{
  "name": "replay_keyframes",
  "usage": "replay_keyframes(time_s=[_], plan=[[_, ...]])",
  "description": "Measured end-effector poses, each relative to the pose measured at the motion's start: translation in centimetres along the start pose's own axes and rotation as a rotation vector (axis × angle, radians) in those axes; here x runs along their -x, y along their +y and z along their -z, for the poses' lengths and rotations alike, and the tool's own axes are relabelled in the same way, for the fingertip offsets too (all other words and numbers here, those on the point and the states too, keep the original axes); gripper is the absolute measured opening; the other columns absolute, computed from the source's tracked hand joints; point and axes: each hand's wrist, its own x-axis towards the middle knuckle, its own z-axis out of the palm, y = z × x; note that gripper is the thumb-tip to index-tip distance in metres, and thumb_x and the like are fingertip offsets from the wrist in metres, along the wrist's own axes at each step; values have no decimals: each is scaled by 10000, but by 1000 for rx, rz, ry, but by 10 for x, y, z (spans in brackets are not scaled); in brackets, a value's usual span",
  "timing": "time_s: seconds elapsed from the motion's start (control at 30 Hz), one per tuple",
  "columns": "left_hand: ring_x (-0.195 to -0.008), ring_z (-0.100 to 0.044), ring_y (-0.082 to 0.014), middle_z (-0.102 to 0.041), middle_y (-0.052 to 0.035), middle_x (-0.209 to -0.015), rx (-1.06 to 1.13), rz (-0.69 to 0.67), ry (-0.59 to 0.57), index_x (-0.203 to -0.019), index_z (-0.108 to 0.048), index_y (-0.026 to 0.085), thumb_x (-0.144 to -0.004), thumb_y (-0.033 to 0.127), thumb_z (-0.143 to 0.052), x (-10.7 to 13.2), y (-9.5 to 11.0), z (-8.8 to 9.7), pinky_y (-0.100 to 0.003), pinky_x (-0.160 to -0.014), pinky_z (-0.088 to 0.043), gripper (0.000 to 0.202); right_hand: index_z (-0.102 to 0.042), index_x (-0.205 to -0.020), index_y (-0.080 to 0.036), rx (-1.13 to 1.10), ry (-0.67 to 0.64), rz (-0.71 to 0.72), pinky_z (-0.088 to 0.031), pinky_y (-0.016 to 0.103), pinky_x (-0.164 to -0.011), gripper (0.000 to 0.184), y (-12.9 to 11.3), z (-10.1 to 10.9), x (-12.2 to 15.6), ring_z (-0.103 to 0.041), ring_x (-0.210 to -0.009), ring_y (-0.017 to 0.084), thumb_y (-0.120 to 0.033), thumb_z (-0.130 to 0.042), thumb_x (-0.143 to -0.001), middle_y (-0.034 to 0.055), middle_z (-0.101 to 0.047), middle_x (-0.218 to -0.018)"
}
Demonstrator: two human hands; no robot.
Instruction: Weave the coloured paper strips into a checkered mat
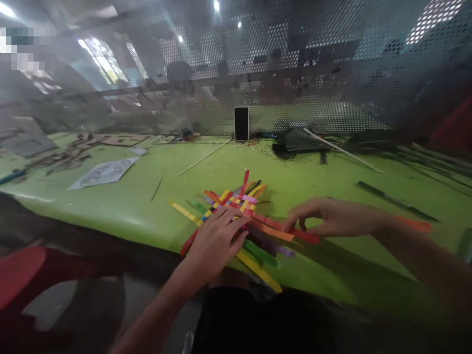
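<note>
A loose weave of coloured strips (pixel 230 196) lies near the table's front edge, its ends fanning out in yellow, green, purple, orange and red. My left hand (pixel 221 233) rests palm-down on the weave, fingers stretched out, covering part of it. To the right, my right hand (pixel 324 216) arches over a red strip (pixel 308 236), its fingertips touching it with thumb and forefinger apart. An orange strip (pixel 276 232) runs just in front of those fingertips. Toward me stick out a green strip (pixel 263 253) and a yellow strip (pixel 260 270).
A dark phone-like object (pixel 241 124) stands upright against a perforated screen (pixel 258 73). Printed paper (pixel 105 172) and brown scraps (pixel 66 150) lie left on the green table (pixel 132 211). A dark strip (pixel 396 200) lies right; a red chair (pixel 22 275) stands lower left.
</note>
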Motion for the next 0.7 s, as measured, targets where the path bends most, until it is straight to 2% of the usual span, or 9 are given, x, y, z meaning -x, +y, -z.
replay_keyframes(time_s=[0.07, 0.13, 0.23, 0.33, 0.4, 0.5, 0.57, 0.7], plan=[[-1192, -596, -274, -661, -102, -1284, -29, 10, -23, -1303, -628, 158, -1006, 195, -550, 10, 10, -10, -461, -1021, -517, 310, -807, -1038, -237, 7, 94, 9, -511, 307, -866, 237, 3, -7, -7, -676, -903, 172, -192, -626, -892, 27, -764, -1001], [-1247, -575, -288, -646, -115, -1343, -58, 8, -81, -1309, -628, 133, -1017, 202, -538, 10, 11, -14, -487, -1068, -495, 313, -815, -957, -234, -2, 171, 19, -509, 306, -813, 161, 6, -14, -14, -648, -840, 166, -257, -669, -892, 34, -725, -944], [-1285, -550, -294, -637, -104, -1381, -82, 1, -154, -1229, -678, 139, -1025, 211, -527, 6, 6, -15, -508, -1107, -463, 264, -807, -966, -235, -2, 258, 32, -511, 300, -758, 159, 13, -25, -25, -631, -843, 170, -328, -703, -889, 50, -682, -979], [-1302, -533, -295, -620, -90, -1429, -80, 15, -138, -1353, -618, 159, -1034, 230, -509, 7, 4, -17, -525, -1106, -456, 345, -788, -1009, -241, 139, 358, 87, -520, 308, -723, 195, 30, -34, -38, -628, -826, 182, -374, -699, -898, 55, -665, -958], [-1312, -522, -293, -612, -75, -1448, -60, 27, -123, -1433, -557, 181, -1037, 239, -499, 8, 4, -19, -529, -1097, -459, 403, -783, -982, -245, 276, 379, 150, -528, 328, -706, 203, 43, -37, -49, -621, -789, 195, -405, -695, -894, 55, -651, -899], [-1304, -525, -285, -629, -58, -1433, -19, 33, -120, -1412, -576, 192, -1036, 243, -509, 9, 3, -20, -523, -1110, -449, 385, -777, -998, -241, 362, 392, 186, -543, 404, -777, 227, 58, -37, -66, -640, -866, 251, -415, -668, -902, 82, -666, -918], [-1289, -529, -284, -643, -51, -1412, 12, 31, -117, -1375, -605, 185, -1034, 243, -518, 9, 2, -19, -515, -1119, -443, 357, -774, -1046, -243, 380, 390, 201, -540, 439, -836, 251, 60, -36, -73, -649, -941, 279, -417, -643, -921, 100, -685, -981], [-1277, -529, -298, -645, -56, -1387, 45, 22, -94, -1349, -621, 191, -1030, 240, -524, 8, 0, -18, -509, -1103, -459, 338, -772, -1100, -262, 407, 343, 236, -522, 436, -913, 276, 53, -36, -77, -644, -1025, 284, -436, -615, -954, 104, -694, -1081]])
